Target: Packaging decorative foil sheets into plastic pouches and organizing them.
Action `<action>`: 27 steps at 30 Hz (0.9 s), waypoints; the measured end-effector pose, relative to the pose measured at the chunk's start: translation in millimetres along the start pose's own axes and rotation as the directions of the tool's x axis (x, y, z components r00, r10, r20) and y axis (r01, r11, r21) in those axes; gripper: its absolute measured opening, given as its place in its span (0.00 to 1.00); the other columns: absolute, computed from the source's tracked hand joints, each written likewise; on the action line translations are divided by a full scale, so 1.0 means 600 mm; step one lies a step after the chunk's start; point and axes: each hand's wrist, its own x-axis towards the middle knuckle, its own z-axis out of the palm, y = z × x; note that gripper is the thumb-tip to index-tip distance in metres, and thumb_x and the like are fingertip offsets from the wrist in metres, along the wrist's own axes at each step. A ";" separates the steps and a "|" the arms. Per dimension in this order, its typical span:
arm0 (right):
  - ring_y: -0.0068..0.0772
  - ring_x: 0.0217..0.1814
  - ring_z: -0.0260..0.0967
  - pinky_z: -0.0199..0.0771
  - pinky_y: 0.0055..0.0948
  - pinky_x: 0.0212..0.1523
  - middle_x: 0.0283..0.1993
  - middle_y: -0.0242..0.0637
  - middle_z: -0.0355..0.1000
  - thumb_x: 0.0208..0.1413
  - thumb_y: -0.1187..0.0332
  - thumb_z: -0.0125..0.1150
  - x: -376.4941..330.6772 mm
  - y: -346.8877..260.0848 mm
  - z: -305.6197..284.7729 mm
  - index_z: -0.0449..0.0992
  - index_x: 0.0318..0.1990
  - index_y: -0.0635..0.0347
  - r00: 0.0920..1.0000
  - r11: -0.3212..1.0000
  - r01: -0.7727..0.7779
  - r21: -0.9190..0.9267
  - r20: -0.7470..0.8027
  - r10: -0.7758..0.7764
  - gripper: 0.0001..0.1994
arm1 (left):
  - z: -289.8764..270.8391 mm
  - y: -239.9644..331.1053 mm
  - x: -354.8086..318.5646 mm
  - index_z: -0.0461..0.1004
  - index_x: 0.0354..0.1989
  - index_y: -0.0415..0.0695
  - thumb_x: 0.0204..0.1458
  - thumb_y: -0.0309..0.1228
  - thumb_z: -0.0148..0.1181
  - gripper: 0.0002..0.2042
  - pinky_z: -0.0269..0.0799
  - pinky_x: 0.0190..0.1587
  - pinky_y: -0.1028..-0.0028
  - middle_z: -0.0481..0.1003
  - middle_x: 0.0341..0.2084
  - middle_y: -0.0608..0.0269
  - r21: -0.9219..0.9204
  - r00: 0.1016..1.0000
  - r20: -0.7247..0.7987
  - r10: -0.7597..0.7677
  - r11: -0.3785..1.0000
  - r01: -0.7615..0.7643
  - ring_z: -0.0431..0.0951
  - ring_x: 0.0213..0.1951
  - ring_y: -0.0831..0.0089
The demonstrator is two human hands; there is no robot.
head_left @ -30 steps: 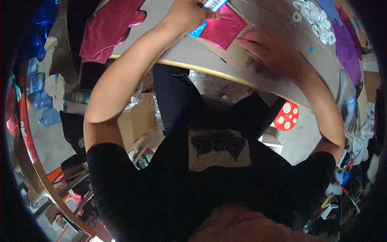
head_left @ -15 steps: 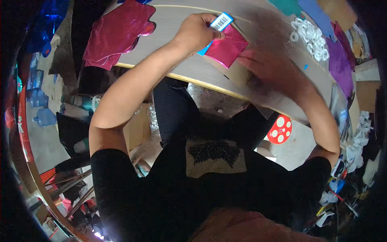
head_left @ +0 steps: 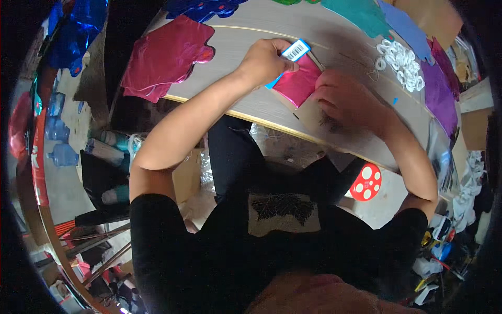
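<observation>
My left hand [head_left: 264, 63] is closed on a blue-edged card [head_left: 296, 50] that bears a white barcode label, and its thumb presses on a folded shiny pink foil piece [head_left: 300, 86] lying against the card. Both are held over the grey table [head_left: 240, 39], near its front edge. At the foil's right edge is my right hand [head_left: 348, 99], slightly blurred, with its fingers curled in. Whatever those fingertips pinch, if anything, is hidden. A small dark sliver [head_left: 296, 116] lies on the table below the foil.
Flat pink foil sheets [head_left: 164, 55] lie on the table's left, with blue foil [head_left: 206, 9] behind. White ribbon rings [head_left: 403, 65] lie at right, beside teal [head_left: 355, 18] and purple foil sheets [head_left: 440, 97]. A red stool with white dots [head_left: 366, 182] stands below the table edge.
My right hand, smeared by motion before, has come in at the foil's right edge with its fingers curled. My left hand keeps its hold. The whole view has shifted slightly.
</observation>
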 end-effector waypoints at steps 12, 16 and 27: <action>0.48 0.39 0.66 0.66 0.44 0.42 0.32 0.42 0.68 0.38 0.71 0.62 0.041 -0.020 -0.033 0.68 0.28 0.59 0.980 0.990 -0.136 0.025 0.149 0.131 0.09 | -0.002 0.009 -0.006 0.80 0.38 0.39 0.42 0.25 0.72 0.13 0.72 0.33 0.73 0.79 0.26 0.62 -0.055 1.000 0.026 0.007 0.998 -0.006 0.75 0.28 0.76; 0.45 0.40 0.66 0.66 0.42 0.41 0.33 0.40 0.68 0.38 0.71 0.63 0.045 -0.008 -0.028 0.69 0.26 0.57 0.986 0.983 -0.110 0.149 0.145 0.088 0.08 | -0.002 0.007 -0.005 0.80 0.38 0.39 0.42 0.25 0.72 0.13 0.72 0.32 0.73 0.79 0.26 0.62 -0.079 1.000 0.028 0.011 0.997 -0.009 0.75 0.28 0.76; 0.42 0.44 0.65 0.66 0.39 0.47 0.39 0.37 0.68 0.43 0.63 0.68 0.028 -0.010 -0.025 0.74 0.32 0.56 0.998 0.974 -0.037 0.223 -0.037 0.046 0.12 | -0.011 0.029 -0.007 0.80 0.37 0.38 0.39 0.25 0.73 0.14 0.72 0.32 0.74 0.78 0.26 0.62 -0.148 0.972 0.219 -0.085 0.982 0.119 0.75 0.27 0.76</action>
